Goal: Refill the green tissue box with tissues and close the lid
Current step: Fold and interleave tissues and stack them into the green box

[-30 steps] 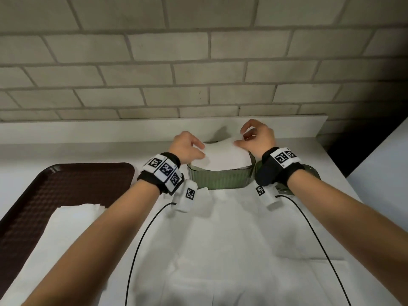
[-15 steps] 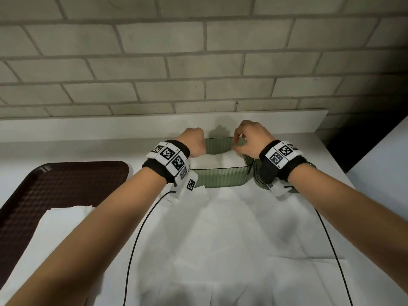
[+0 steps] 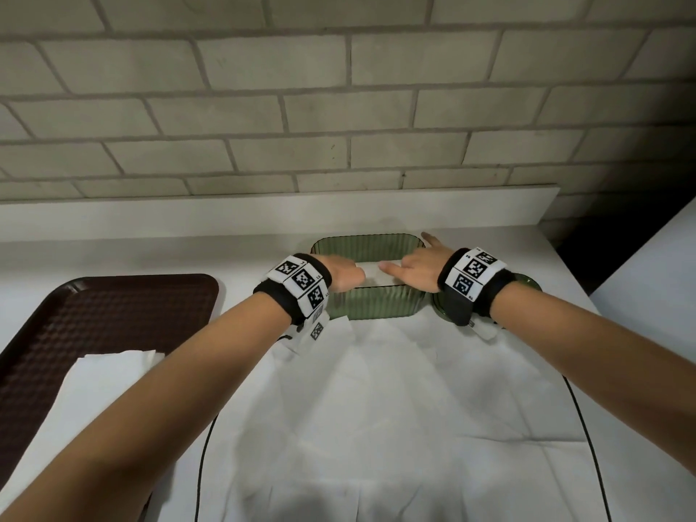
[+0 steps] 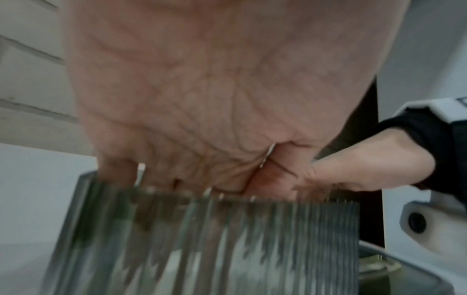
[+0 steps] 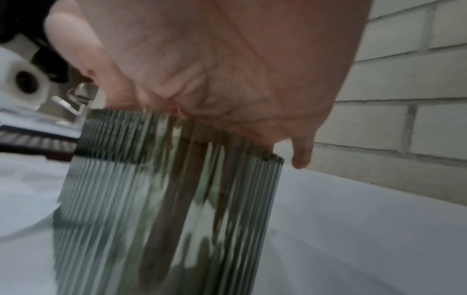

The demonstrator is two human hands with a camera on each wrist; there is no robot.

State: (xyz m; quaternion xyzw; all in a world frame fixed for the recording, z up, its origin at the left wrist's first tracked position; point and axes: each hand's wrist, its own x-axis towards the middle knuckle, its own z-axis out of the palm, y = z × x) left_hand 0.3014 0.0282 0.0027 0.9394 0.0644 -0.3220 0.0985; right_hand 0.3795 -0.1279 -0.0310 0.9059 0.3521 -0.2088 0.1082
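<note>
The green ribbed tissue box (image 3: 376, 307) stands open at the back of the white counter. A white stack of tissues (image 3: 371, 275) lies inside it, below the rim. My left hand (image 3: 344, 275) reaches into the box's left end and my right hand (image 3: 412, 263) into its right end, fingers pointing down onto the tissues. In the left wrist view the left hand (image 4: 202, 99) dips its fingers behind the box wall (image 4: 202, 239). In the right wrist view the fingers of the right hand (image 5: 227, 69) show through the ribbed box wall (image 5: 164, 199), with the little finger outside. The green lid (image 3: 529, 284) lies right of the box, under my right wrist.
A dark brown tray (image 3: 94, 325) sits at the left with a stack of white tissues (image 3: 105, 378) on it. A large creased white sheet (image 3: 395, 408) covers the counter before the box. A brick wall (image 3: 339, 107) and a low ledge stand close behind.
The tissue stack, held above the box one second ago, has gone down inside it. Both hands have followed it down into the box.
</note>
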